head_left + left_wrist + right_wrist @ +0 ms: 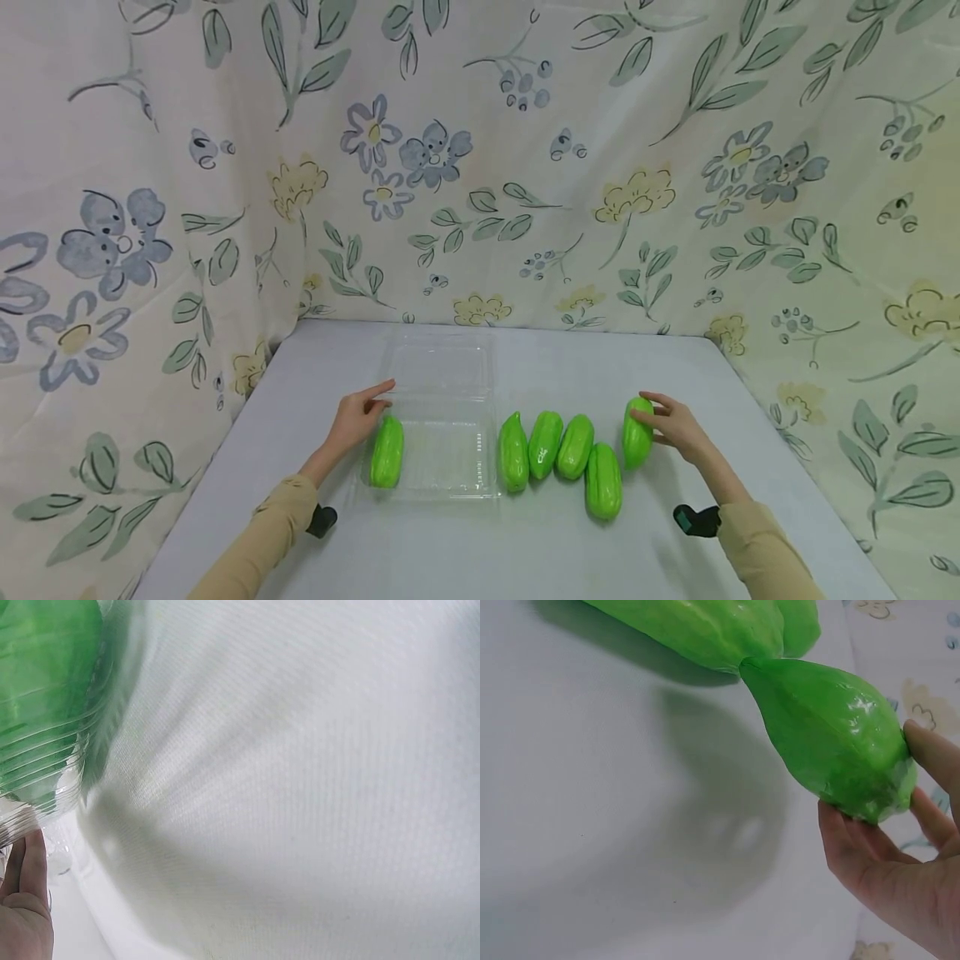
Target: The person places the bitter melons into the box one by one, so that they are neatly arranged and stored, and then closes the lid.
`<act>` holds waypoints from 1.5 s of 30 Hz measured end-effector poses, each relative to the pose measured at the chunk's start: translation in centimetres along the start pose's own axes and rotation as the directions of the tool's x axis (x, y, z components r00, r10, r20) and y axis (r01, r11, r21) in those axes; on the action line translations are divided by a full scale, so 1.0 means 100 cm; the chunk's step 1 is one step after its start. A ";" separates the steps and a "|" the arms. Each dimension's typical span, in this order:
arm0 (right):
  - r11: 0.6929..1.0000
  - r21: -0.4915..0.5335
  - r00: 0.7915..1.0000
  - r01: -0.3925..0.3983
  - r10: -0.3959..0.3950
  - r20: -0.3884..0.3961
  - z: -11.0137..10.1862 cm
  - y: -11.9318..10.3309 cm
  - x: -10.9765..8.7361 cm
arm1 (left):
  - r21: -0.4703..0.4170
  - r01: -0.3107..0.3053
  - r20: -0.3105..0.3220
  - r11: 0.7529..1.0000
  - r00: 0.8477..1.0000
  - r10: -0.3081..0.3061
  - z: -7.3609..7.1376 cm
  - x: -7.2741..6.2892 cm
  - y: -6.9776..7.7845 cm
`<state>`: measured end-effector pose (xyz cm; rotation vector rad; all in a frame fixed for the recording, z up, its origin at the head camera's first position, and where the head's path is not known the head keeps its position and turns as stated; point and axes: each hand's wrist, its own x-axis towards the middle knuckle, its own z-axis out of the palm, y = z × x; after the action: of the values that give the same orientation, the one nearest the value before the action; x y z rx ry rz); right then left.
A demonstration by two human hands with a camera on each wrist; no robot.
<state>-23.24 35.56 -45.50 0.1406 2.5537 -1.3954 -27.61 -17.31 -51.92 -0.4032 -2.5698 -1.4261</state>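
In the head view my right hand (678, 427) grips a glossy green ribbed oblong fruit (636, 440) near its far end. The right wrist view shows this fruit (832, 735) tapering to a point, with the thumb and fingers around its blunt end. My left hand (356, 419) is at the left edge of a clear plastic clamshell container (442, 496), its lid laid back. Its fingers (33, 866) look straight and touch the ridged clear wall; part of the hand is out of view. One green fruit (387, 452) lies at the left side inside the container.
Right of the container several like fruits lie on the white table, among them a pointed one (513, 452) beside its wall and the nearest one (603, 482). The open lid (438, 367) lies toward the back. A floral curtain (480, 167) hangs behind the table.
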 end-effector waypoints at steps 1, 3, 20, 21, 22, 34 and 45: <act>1.000 0.007 1.000 -0.002 0.002 -0.003 -0.001 -0.001 0.001 | 0.000 -0.001 0.000 1.000 1.000 0.001 0.000 0.000 0.000; 1.000 0.022 1.000 -0.010 0.010 -0.008 -0.001 -0.002 0.002 | -0.004 0.000 0.000 1.000 1.000 0.000 0.000 -0.001 0.001; 0.961 0.267 0.997 -0.070 0.072 0.000 0.005 -0.016 0.005 | 0.003 0.007 -0.002 1.000 1.000 -0.007 0.000 0.000 0.000; 0.955 0.289 0.997 -0.070 0.072 0.004 0.006 -0.017 0.006 | 0.005 0.008 -0.002 1.000 1.000 -0.008 0.000 0.000 0.000; 0.949 0.307 0.997 -0.071 0.072 0.009 0.006 -0.019 0.006 | 0.005 0.009 -0.001 1.000 1.000 -0.009 0.000 0.000 0.000; 0.919 0.389 0.998 -0.056 0.044 0.041 0.028 -0.035 0.007 | 0.008 0.021 0.005 1.000 1.000 -0.021 0.000 0.000 0.000; 0.900 0.436 0.998 -0.008 -0.020 0.059 0.058 -0.058 0.004 | 0.020 0.029 0.012 0.999 1.000 -0.029 -0.001 -0.001 0.002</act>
<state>-23.90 27.47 -43.88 0.1594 2.1508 -1.9232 -27.42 -17.31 -51.74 -0.3747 -2.6075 -1.4106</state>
